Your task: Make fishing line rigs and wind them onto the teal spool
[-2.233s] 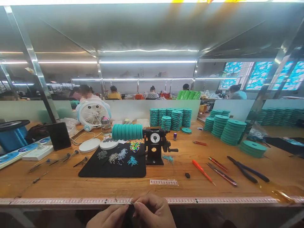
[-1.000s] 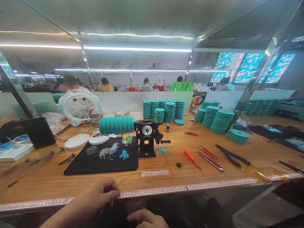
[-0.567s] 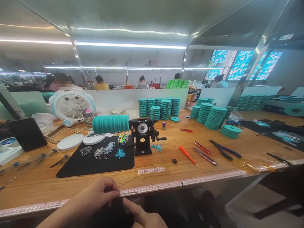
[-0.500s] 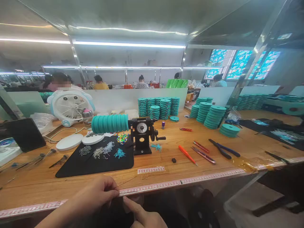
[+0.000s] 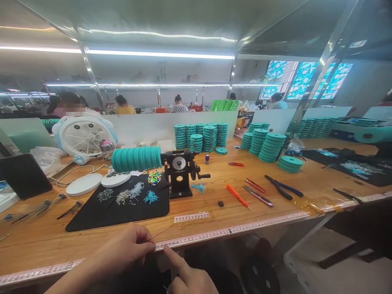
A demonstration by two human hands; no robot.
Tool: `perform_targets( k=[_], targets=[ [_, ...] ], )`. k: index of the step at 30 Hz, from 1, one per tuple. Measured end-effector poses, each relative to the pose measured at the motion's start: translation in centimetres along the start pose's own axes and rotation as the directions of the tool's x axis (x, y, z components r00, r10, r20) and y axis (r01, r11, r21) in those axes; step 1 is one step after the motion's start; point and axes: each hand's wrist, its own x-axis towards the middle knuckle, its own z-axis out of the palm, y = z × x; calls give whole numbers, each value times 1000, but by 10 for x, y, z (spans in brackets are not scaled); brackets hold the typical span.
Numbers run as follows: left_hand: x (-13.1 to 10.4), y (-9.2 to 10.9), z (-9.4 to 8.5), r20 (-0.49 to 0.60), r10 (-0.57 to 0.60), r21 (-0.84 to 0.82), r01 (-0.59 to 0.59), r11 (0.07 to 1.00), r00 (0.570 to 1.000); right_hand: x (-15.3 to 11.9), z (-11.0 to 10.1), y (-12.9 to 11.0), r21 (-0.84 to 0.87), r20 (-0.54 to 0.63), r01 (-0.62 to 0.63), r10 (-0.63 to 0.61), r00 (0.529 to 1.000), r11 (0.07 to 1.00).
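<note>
Left grip point(image 5: 128, 249) pinches thin wire point(image 5: 162, 232) at tape measure point(image 5: 232, 230).

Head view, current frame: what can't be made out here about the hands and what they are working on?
- Left hand: pinched at the taped ruler strip on the bench edge; the thin line in its grip is too fine to identify.
- Right hand: cut off by the bottom edge; only the pointing forefinger is clear.
- Ruler markings: too small to read.
- Small metal parts on the black mat: too small to tell apart.
</note>
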Motion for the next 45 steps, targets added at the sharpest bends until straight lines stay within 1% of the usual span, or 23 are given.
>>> perform_targets(
  k=[2, 5, 7, 9, 12, 15, 21, 24, 28, 30, 33, 37, 41, 45],
  targets=[
    [1, 0, -1, 11, 2, -4, -2, 1000, 1000, 4, -6, 0, -93, -2, 93, -94, 996, 991],
    [3, 0, -1, 12, 1, -14, -1, 1000, 1000, 11, -13, 0, -259, -8, 246, -257, 966, 934],
    [3, -1, -1, 9, 5, -9, -5, 1000, 1000, 15, -14, -1, -306, -31, 285, -309, 950, 908],
    [4, -1, -2, 13, 9, -5, -9, 1000, 1000, 17, -12, 0, -317, -52, 296, -328, 943, 901],
    [4, -2, -2, 17, 3, -11, -3, 1000, 1000, 16, -8, 2, -324, -61, 302, -338, 939, 897],
    [4, -4, -3, 15, 13, -6, -13, 1000, 1000, 15, -7, 2, -343, -43, 301, -335, 941, 890],
    [2, -7, -5, 53, 42, -47, -39, 998, 998, 13, -9, -3, -376, -24, 263, -293, 956, 889],
    [3, -9, -4, 53, 39, -41, -37, 998, 998, 9, -3, -3, -365, -38, 223, -254, 966, 904],
    [5, -10, -3, 35, 36, -10, -36, 999, 999, 4, 7, -1, -264, -107, 116, -149, 983, 957],
    [5, -9, -3, 35, 41, 3, -41, 999, 999, 4, 9, 0, -254, -104, 130, -161, 981, 958],
    [4, -8, -2, 39, 46, 19, -47, 999, 998, 5, 7, 1, -300, -71, 189, -219, 973, 935],
    [3, -9, -3, 47, 40, 33, -41, 999, 998, 6, 4, 0, -335, -15, 217, -236, 972, 917],
    [3, -8, -4, 54, 49, 42, -52, 998, 997, 7, 1, 0, -345, -7, 228, -245, 969, 911],
    [1, -3, -6, 33, 75, 70, -77, 995, 997, 9, -5, 1, -378, 33, 269, -277, 960, 886]
  ],
)
